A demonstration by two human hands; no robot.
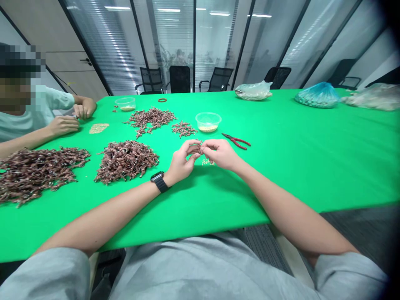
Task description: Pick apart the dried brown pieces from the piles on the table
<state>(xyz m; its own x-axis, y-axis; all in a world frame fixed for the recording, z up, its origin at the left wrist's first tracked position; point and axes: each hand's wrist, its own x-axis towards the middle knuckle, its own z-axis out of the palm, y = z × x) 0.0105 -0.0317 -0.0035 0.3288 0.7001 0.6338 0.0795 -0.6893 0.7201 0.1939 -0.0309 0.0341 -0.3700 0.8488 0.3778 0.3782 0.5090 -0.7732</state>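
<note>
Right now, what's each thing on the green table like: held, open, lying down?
left hand: pinching the small brown piece
right hand: pinching the same piece
red pliers: lying flat, untouched
near tub: lidless, pale bits at bottom
brown pile: heaped loose
blue bag: lying, bulging

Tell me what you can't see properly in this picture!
Head view only:
small brown piece: pinched between left hand and right hand; fingers cover it, too small to tell its shape.
pale bits by the right hand: too tiny to identify.
big brown pile: cut off by the left edge.
co-worker's hands: what they hold is hidden.
far bag: contents blurred.
</note>
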